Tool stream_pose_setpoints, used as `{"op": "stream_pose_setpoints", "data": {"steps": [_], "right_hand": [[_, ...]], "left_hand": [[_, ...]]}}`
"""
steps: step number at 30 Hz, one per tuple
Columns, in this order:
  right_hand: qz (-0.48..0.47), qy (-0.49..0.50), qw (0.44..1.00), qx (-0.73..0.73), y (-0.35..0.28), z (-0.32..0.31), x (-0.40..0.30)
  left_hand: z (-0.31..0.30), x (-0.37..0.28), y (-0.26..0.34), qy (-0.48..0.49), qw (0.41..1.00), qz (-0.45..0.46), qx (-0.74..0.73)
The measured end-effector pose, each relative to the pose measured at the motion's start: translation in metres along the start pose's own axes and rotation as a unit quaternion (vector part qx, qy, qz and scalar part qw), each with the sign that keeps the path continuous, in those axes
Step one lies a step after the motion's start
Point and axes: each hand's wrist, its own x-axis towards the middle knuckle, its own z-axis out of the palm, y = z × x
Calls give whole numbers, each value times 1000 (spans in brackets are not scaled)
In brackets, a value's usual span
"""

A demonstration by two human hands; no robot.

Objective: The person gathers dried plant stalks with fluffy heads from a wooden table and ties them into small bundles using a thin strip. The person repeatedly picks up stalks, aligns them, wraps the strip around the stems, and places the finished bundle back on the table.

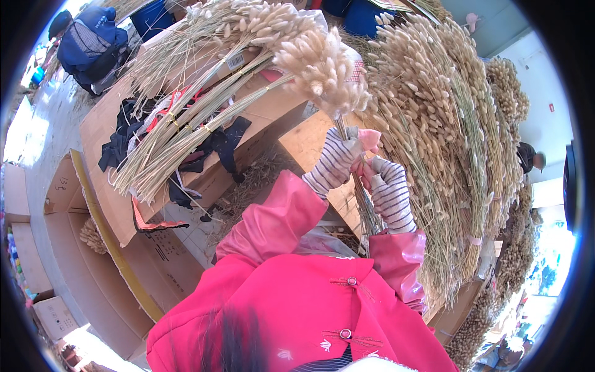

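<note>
A bunch of dried bunny tail grass stands upright before my chest, its fluffy heads at the top. My left hand, in a striped fingerless glove, grips its stems just under the heads. Slightly lower, my right hand, gloved alike, has its fingers closed at the stems. Whether a tie is between those fingers is hidden. To the left, several tied bunches of the same grass lie across a cardboard box, over dark cloth strips.
A large heap of dried bunny tail grass leans at the right. Beneath my hands is a wooden board. An opened carton stands at lower left, with some grass heads inside. A person bends over at upper left, near a blue bin.
</note>
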Motion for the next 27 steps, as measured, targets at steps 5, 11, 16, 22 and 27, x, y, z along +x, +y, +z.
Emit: {"op": "stream_pose_setpoints", "data": {"steps": [5,11,16,22,27], "right_hand": [[-9,-28,997,-70,-4,-4,2],[4,-50,996,-73,-16,-2,1],[20,-57,996,-65,-15,-3,0],[-109,27,947,-300,-19,-2,-1],[-217,59,878,-423,-30,-5,-5]], "left_hand": [[0,3,-1,59,997,-37,-12],[4,1,2,77,996,-40,-36],[1,2,1,92,995,-35,11],[-3,6,2,82,994,-35,68],[-11,8,5,114,961,81,240]]}}
